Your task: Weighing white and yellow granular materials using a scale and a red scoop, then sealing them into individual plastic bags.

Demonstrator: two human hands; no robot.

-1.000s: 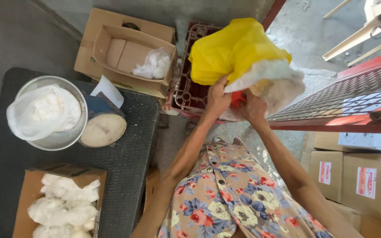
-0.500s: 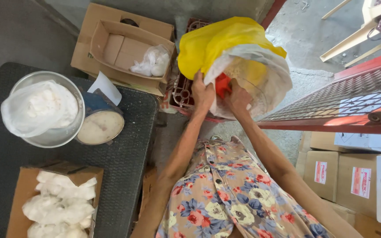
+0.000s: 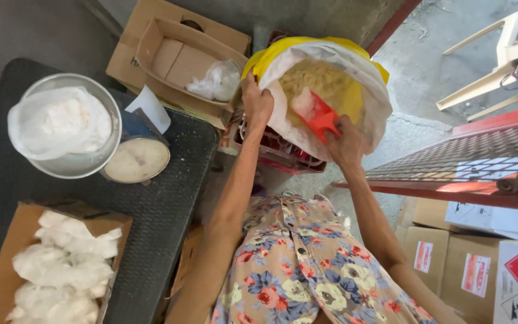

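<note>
While the left hand grips the near rim of a large sack, white liner inside a yellow outer bag, and pulls its mouth open, the right hand is closed around the handle of a red plastic scoop. The scoop blade sits inside the sack mouth, against pale yellowish granular contents. The sack rests on a red crate, just beyond the person's floral-print garment. To the left stands a dark table. On it: a metal bowl holding a filled translucent plastic bag; touching the bowl's right side, a round scale dial; at the near left corner, a cardboard box packed with small white filled bags. Behind the table, an open cardboard box contains one crumpled clear bag. A red mesh rack runs along the right, with stacked cartons below it. A white plastic chair stands well apart, upper right.
</note>
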